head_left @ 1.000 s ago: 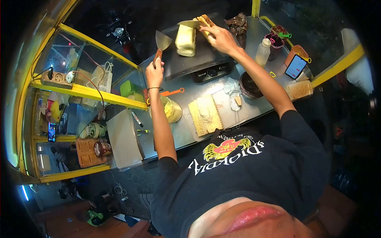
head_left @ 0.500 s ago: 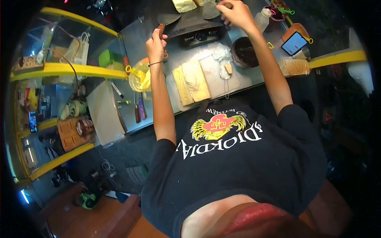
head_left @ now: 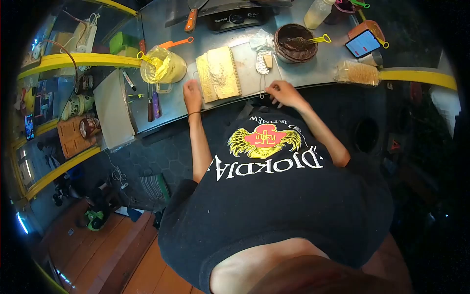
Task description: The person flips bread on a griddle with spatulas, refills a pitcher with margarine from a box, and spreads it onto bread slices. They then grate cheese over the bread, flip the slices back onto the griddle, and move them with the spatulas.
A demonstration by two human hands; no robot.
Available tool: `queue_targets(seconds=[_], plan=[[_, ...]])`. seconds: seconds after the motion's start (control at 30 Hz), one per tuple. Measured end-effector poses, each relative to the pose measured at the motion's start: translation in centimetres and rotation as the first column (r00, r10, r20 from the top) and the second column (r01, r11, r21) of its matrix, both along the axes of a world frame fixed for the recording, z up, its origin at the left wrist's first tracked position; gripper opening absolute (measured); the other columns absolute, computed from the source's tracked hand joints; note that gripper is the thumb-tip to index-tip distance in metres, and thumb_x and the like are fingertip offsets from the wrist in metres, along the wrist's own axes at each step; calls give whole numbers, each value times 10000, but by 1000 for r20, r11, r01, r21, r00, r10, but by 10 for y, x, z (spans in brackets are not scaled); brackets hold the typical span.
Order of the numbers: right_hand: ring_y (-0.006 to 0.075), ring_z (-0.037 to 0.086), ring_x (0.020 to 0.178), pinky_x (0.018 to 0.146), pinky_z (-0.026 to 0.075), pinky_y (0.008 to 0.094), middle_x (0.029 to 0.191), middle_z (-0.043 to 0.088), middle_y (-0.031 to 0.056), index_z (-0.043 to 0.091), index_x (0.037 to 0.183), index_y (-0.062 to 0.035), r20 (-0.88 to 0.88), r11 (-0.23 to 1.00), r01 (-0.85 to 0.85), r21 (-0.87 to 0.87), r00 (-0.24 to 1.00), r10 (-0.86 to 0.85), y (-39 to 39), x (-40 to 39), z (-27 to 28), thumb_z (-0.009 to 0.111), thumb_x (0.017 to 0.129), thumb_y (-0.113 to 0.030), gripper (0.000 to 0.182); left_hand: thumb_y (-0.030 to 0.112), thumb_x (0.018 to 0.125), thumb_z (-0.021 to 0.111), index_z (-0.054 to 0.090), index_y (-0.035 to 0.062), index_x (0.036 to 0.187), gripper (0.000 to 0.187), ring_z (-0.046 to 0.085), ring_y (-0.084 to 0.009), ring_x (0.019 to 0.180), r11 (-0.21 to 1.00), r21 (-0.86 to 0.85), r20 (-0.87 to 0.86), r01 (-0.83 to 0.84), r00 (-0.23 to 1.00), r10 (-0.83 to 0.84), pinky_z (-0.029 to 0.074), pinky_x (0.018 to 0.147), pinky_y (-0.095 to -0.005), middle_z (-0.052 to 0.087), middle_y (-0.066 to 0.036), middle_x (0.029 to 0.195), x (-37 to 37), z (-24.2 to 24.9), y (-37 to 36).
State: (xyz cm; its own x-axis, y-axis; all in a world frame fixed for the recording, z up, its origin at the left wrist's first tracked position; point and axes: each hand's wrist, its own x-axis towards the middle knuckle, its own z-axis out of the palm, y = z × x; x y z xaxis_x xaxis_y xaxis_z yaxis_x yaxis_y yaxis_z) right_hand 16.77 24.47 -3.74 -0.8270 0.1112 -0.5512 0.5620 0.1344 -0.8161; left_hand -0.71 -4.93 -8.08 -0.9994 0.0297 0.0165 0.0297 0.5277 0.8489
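My left hand (head_left: pixel 192 94) is closed beside the left edge of the white board (head_left: pixel 247 56); whatever its fingers hold is hidden. On the board lie bread slices (head_left: pixel 218 74) with a pale yellow spread. My right hand (head_left: pixel 285 94) has its fingers curled at the board's front right, with the fingertips close to the wire handle of a small grater (head_left: pixel 263 63). What they pinch is too small to make out. A piece of cheese (head_left: pixel 268 61) rests on the grater. Behind the bread, an orange-handled spatula (head_left: pixel 191 20) leans on the black griddle (head_left: pixel 237 18).
Left of the board stands a tub of yellow spread (head_left: pixel 166 71). A dark pot (head_left: pixel 295 44) with a yellow-handled tool is behind my right hand. Farther right are a phone (head_left: pixel 363 43), a packet (head_left: pixel 356 73) and a bottle (head_left: pixel 318 13). A yellow rail (head_left: pixel 418 78) borders the right.
Both hands have come back from the griddle to the board's near side. The tools they held there are out of them; one spatula now lies at the griddle. The view has shifted too.
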Motion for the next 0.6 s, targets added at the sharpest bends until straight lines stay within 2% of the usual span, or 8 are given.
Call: queue_targets(seconds=[0.07,0.17,0.2,0.3,0.37,0.43,0.5,0.6], plan=[[226,683,705,526,575,354,871,648,153,512,1009,-4,84,927,206,-313,978,-189,-12,13,-27,627,920,-234,272,336,935,567,566,-19,1155,418,635,-244,986,996,61,292,-59,956,39,476,870,-329,667,-177,1024,-1,-50,-25],[242,685,744,519,570,346,905,647,159,452,1041,-29,89,789,339,-512,935,-344,-26,13,-37,628,919,-219,286,335,931,556,569,-14,1157,417,639,-256,977,999,34,281,-12,960,3,472,875,-332,669,-183,1012,11,-16,-9],[244,678,688,514,567,345,870,645,160,408,1069,-34,85,784,342,-518,933,-350,-29,9,-37,624,917,-174,298,276,922,570,586,-15,1120,352,640,-273,942,988,-152,138,-27,989,48,480,844,-332,670,-180,979,14,-3,-3],[242,666,626,501,561,344,848,645,171,388,1090,-28,83,796,375,-475,920,-384,-34,5,-40,624,911,-141,317,205,906,588,600,-13,1079,279,638,-277,909,997,-72,-267,-14,964,-5,489,808,-336,666,-169,932,24,60,53],[244,652,575,487,554,342,826,645,183,369,1109,-20,80,788,385,-481,914,-398,-35,6,-39,613,890,-85,334,150,881,612,609,-6,1055,234,637,-277,872,950,-23,-150,312,938,-312,497,778,-341,654,-167,924,38,81,114],[240,662,600,514,554,334,865,662,184,385,1115,-5,36,838,343,-423,931,-363,-36,8,-41,573,892,-81,301,164,756,736,595,35,1121,413,603,-311,981,785,-143,-298,603,730,-615,480,847,-401,636,-137,1080,48,55,166],[250,660,585,493,548,332,853,664,190,402,1130,12,38,831,357,-427,925,-378,-34,7,-41,558,856,-32,319,190,690,780,589,62,1155,519,565,-314,1045,679,-461,-354,571,583,-731,441,885,-429,628,-114,1097,52,35,199],[229,654,574,489,544,324,849,665,187,389,1144,1,17,847,316,-427,940,-341,-32,6,-44,552,859,-31,330,240,665,788,612,78,1135,527,554,-306,1037,615,-617,-259,491,611,-748,418,883,-425,625,-108,1068,44,23,207]])
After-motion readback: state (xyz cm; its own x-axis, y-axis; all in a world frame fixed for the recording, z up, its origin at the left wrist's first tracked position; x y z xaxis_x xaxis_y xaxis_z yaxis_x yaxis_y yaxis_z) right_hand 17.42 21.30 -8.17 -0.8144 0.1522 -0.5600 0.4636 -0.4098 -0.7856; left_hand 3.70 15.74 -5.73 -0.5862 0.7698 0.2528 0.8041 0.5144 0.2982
